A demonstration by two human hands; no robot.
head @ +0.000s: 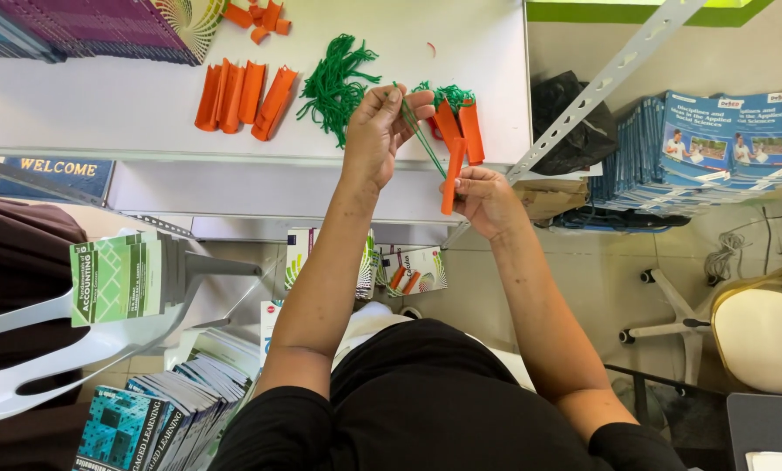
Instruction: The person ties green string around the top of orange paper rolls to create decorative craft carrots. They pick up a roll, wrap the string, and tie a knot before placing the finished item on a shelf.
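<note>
Your right hand (485,199) covers the lower end of the orange paper roll (452,170) — you can't tell how the green strands (419,135) join it. At the white table (103,105)'s far edge, the purple book row (103,26) and small orange scraps (258,19) are cut off by the picture's top.

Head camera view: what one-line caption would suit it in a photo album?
Left hand pinches green yarn strands while right hand holds an orange paper roll above a white table.

Bright even daylight, white table (103,113) beyond my fingers slightly glaring, soft shadows beneath it, sharp focus, mild bending at edges.
</note>
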